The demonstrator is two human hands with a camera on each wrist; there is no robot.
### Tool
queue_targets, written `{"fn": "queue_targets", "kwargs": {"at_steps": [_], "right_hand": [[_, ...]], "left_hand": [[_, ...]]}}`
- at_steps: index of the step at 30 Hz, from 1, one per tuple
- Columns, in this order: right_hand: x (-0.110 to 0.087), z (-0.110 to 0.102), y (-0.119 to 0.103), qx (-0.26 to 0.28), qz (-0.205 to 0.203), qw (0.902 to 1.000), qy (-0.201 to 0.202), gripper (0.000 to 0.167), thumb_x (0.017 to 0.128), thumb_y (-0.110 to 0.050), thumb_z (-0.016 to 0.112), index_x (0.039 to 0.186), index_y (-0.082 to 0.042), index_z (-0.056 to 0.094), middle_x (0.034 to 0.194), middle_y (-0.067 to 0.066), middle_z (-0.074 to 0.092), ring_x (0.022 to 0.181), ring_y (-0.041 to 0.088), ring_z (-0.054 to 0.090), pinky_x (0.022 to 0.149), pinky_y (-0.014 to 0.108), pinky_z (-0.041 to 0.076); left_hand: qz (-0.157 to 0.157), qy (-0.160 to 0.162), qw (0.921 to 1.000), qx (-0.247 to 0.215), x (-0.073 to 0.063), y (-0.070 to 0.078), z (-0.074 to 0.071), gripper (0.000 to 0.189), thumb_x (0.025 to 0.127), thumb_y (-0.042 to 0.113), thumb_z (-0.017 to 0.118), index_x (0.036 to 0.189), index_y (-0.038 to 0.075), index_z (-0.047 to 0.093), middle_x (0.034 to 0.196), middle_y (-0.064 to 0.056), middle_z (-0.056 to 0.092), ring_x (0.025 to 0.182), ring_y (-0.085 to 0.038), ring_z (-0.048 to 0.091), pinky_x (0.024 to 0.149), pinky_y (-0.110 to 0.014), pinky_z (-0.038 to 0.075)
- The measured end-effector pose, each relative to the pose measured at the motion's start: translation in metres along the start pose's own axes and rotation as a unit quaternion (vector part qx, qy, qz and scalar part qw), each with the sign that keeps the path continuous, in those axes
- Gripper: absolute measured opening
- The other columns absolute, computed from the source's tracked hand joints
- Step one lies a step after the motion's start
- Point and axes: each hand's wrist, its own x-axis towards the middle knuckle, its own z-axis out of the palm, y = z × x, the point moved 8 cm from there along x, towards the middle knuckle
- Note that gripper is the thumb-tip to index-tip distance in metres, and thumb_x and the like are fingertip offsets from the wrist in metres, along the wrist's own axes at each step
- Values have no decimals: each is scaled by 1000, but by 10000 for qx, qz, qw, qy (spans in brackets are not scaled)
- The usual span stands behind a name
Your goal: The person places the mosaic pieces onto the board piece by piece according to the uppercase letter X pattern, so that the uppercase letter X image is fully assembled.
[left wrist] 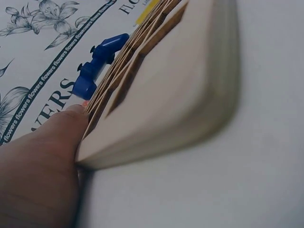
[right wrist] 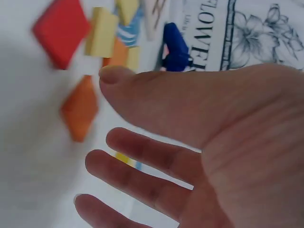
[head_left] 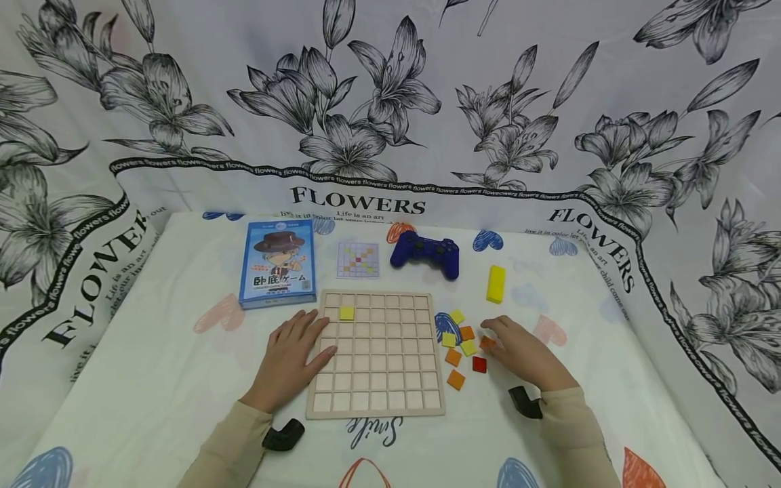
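Observation:
My left hand (head_left: 291, 357) rests at the left side of a wooden grid board (head_left: 316, 409), its thumb and fingertips over the rim, fingers spread. In the left wrist view, the thumb (left wrist: 52, 137) lies along the board's edge (left wrist: 156, 128). One yellow tile (head_left: 346, 313) sits in the top row of the grid. Right of the board, my right hand (head_left: 525, 352) hovers over loose tiles, thumb and fingers apart. An orange tile (right wrist: 80, 109) lies just beyond the fingertips, with a red tile (right wrist: 61, 33) near it. Nothing is between the fingers.
Several yellow and orange tiles (head_left: 453, 357) lie between the board and my right hand. Behind stand a blue game box (head_left: 278, 261), a small patterned card (head_left: 358, 260), a blue game controller (head_left: 425, 254) and a yellow block (head_left: 496, 284). Floral cloth hangs behind the table.

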Motion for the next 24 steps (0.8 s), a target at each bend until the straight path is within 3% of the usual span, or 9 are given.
{"fn": "queue_targets", "kwargs": {"at_steps": [6,14,20,24], "right_hand": [[-1,14,13,33,102,9999,-34,34,87,-14,69,120,-9,61,109,5,60,95,20,58,91,41,52],[-4,18,21,12,251,9997,-17,34,87,-17,71,118,-9,63,103,3,58,94,18,53,92,42,51],[1,12,15,70,199,9996,176,36,87,-14,70,120,-6,59,107,5,60,97,21,57,92,42,51],[8,2,2,94,-29,9992,382,30,88,-13,70,114,-7,58,108,5,60,99,22,57,91,41,52]], "left_hand": [[8,-3,10000,12,0,-2,1,61,92,51,55,141,15,47,149,-11,39,141,-33,27,109,-55,21],[5,-54,10000,-46,0,-1,5,62,93,53,53,142,17,46,150,-11,39,142,-33,26,110,-55,21],[-14,6,10000,-43,0,-3,3,61,92,52,54,141,16,47,149,-10,39,141,-33,26,110,-55,21],[-17,42,10000,-45,-1,-4,3,60,93,51,55,140,15,48,149,-11,40,141,-34,27,109,-55,21]]}}
